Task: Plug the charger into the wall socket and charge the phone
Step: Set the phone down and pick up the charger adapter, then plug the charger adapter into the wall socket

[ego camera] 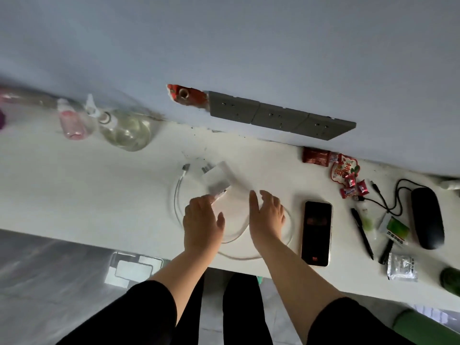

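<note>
A white charger brick (216, 180) lies on the white counter (99, 195), prongs toward the wall, with its white cable (177, 195) looped around both hands. My left hand (202, 220) hovers just below the charger, fingers apart, holding nothing. To its right, my right hand (268, 215) is open above the cable loop. A black phone (316, 232) lies face up to the right of my right hand. A row of grey wall sockets (281, 115) sits on the wall just above the counter.
Clear bottles (124, 130) and a pink bottle (72, 123) stand at the back left. Red snack packets (344, 170), a black pen (362, 232), a black mouse (427, 217) with cord and a silver sachet (401, 267) crowd the right side. A hole with a red edge (186, 94) is left of the sockets.
</note>
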### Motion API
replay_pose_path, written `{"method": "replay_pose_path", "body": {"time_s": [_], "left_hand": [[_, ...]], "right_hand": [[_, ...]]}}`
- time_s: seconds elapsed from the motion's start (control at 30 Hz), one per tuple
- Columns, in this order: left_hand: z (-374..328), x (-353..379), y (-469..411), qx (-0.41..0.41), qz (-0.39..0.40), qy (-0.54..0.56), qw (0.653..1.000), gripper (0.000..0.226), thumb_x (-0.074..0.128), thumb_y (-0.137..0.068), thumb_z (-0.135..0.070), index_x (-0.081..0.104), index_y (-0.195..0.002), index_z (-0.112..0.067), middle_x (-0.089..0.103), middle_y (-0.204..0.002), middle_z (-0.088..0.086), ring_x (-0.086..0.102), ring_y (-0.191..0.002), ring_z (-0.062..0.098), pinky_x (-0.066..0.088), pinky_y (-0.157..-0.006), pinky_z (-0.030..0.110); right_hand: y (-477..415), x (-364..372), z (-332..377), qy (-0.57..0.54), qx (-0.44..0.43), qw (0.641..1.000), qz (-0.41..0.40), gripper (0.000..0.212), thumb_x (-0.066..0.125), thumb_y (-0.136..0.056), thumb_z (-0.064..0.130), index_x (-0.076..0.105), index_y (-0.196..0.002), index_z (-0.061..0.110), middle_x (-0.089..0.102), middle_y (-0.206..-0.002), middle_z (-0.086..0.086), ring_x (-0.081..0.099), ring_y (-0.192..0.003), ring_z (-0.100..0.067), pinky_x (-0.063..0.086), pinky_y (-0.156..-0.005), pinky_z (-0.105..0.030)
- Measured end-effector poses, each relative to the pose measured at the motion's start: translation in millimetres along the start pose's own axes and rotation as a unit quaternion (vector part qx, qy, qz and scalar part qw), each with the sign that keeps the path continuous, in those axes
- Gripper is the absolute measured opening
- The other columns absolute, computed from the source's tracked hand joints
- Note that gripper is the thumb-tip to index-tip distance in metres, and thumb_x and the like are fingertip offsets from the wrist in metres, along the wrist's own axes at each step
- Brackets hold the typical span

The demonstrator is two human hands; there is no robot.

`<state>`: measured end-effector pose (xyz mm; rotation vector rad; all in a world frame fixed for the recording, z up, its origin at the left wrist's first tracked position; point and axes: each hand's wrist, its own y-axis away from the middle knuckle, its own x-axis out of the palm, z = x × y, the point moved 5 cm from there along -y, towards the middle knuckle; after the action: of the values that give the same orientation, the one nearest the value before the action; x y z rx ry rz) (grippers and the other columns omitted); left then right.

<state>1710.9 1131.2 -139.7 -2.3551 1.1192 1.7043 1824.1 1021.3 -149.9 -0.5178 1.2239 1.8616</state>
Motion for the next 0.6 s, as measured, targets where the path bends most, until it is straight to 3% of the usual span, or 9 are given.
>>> {"method": "replay_pose_path", "body": {"time_s": [0.07,0.17,0.27,0.37,0.43,0.6], "left_hand": [[21.4,-4.4,-9.8,-0.035,-0.013,-0.025,0.999,0.07,0.07,-0.076,-0.037,0.04,-0.133,-0.009,0.046,-0.132,0.015,0.044,-0.123,0.034,0.038,-0.103,0.039],[43.2,13.3,-28.6,-0.047,0.062,-0.071,0.994,0.111,0.061,-0.073,-0.06,-0.004,-0.15,-0.013,0.001,-0.16,0.013,0.004,-0.147,0.028,0.008,-0.119,0.041],[52.3,33.5,-42.1,-0.057,0.113,-0.076,0.989,0.112,0.051,-0.072,-0.055,-0.036,-0.138,-0.03,-0.036,-0.152,0.001,-0.022,-0.145,0.023,-0.004,-0.116,0.054],[50.2,39.7,-47.3,-0.074,0.13,-0.06,0.987,0.105,0.035,-0.064,-0.061,-0.047,-0.128,-0.039,-0.06,-0.131,-0.007,-0.04,-0.136,0.02,-0.013,-0.111,0.057],[27.4,29.9,-51.3,-0.053,0.135,-0.068,0.987,0.107,0.034,-0.066,-0.067,-0.049,-0.125,-0.038,-0.063,-0.126,-0.007,-0.039,-0.136,0.022,-0.012,-0.111,0.059],[-10.1,34.0,-53.5,-0.066,0.146,-0.134,0.978,0.129,0.044,-0.059,-0.086,-0.041,-0.133,-0.023,-0.046,-0.141,0.007,-0.028,-0.142,0.031,0.0,-0.113,0.062]], "right_hand": [[-0.8,25.0,28.1,-0.014,-0.018,0.999,0.031,0.055,0.041,-0.094,0.054,0.046,-0.136,0.019,0.048,-0.14,-0.005,0.037,-0.133,-0.025,0.024,-0.11,-0.04],[-5.0,55.0,55.0,0.038,-0.038,0.997,0.054,0.067,0.055,-0.085,0.058,0.039,-0.136,0.017,0.043,-0.138,-0.007,0.037,-0.128,-0.028,0.029,-0.105,-0.04],[-7.5,69.8,64.3,0.1,-0.025,0.993,0.05,0.077,0.066,-0.073,0.063,0.039,-0.13,0.019,0.041,-0.13,-0.005,0.038,-0.121,-0.029,0.035,-0.097,-0.041],[-12.7,67.0,68.0,0.092,-0.018,0.995,0.029,0.064,0.069,-0.075,0.053,0.044,-0.125,0.023,0.044,-0.128,-0.003,0.039,-0.119,-0.029,0.035,-0.092,-0.041],[-18.0,36.9,70.6,0.047,-0.024,0.998,0.023,0.059,0.071,-0.076,0.047,0.046,-0.124,0.024,0.046,-0.128,-0.002,0.039,-0.12,-0.028,0.034,-0.093,-0.041],[-29.3,-6.1,41.1,-0.049,0.01,0.999,0.022,0.058,0.071,-0.074,0.049,0.054,-0.121,0.021,0.054,-0.121,0.0,0.043,-0.118,-0.024,0.035,-0.099,-0.039]]}}
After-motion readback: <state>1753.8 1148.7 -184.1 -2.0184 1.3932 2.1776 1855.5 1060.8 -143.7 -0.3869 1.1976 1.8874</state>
